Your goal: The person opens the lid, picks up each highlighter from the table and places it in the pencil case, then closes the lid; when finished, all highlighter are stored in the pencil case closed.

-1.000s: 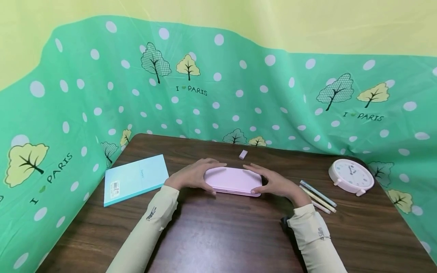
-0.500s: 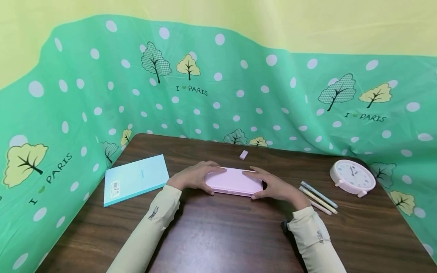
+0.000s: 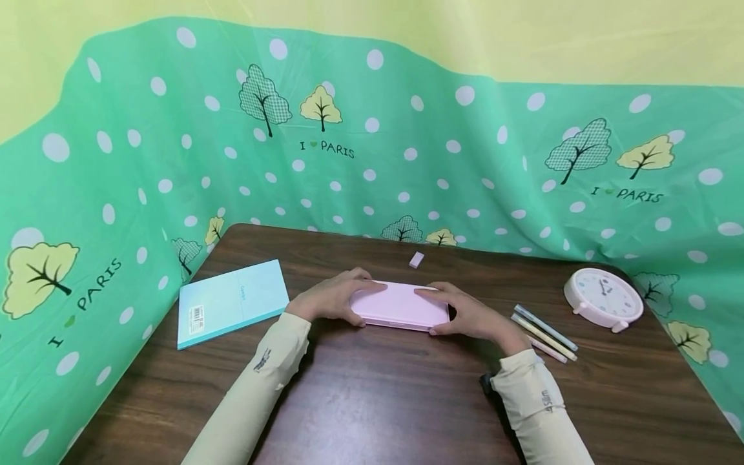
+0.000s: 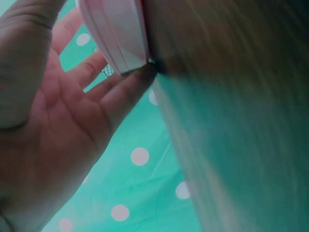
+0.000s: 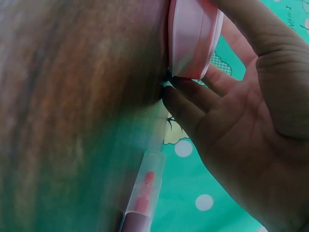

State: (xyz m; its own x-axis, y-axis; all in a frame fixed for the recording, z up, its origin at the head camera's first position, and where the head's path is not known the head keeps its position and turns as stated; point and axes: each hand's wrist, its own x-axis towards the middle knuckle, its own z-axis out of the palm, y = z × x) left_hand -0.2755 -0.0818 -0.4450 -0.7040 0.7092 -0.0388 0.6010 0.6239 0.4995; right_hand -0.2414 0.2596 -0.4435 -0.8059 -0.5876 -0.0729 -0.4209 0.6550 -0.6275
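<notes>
A flat pink pencil case [image 3: 400, 303] with rounded ends lies on the dark wooden table, its lid down. My left hand [image 3: 334, 298] holds its left end, thumb on the near side and fingers over the top and far edge. At the other end my right hand [image 3: 473, 316] grips it the same way, thumb at the near corner. In the left wrist view, the end of the pencil case [image 4: 118, 38] sits between thumb and fingers, fingertips at the tabletop. The right wrist view shows the opposite end of the pencil case [image 5: 194, 41] likewise between thumb and fingers.
A light blue notebook [image 3: 232, 302] lies left of my hands. Beyond the case is a small pink eraser [image 3: 416, 259]. Several pens [image 3: 545, 332] lie beside my right wrist, and a round white-pink clock [image 3: 604, 297] lies farther right. A green patterned curtain [image 3: 372, 148] surrounds the table.
My fingers have shifted from the far edge onto the top of the pencil case, the right ones most visibly. The pencil case stays in about the same place.
</notes>
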